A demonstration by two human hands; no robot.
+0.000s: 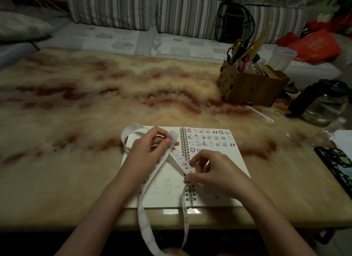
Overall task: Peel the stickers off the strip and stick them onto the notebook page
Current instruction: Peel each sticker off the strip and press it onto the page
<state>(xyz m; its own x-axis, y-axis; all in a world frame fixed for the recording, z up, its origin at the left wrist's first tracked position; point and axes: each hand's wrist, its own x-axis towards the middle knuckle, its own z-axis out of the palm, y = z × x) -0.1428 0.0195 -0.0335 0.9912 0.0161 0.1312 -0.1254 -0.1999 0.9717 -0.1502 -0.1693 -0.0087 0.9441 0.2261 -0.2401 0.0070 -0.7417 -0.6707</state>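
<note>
An open spiral notebook lies at the near edge of the table. Its right page carries several rows of small cartoon stickers near the top. A long white sticker strip crosses the notebook and loops down over the table's front edge. My left hand grips the strip over the left page. My right hand pinches the strip at the spiral binding, fingertips on a sticker there. Whether a sticker is lifted off the backing cannot be told.
The marbled table spreads to the left and behind. A wooden pen holder stands at back right, with a clear pen, a rubber band and a glass kettle near it. A patterned phone case lies at right.
</note>
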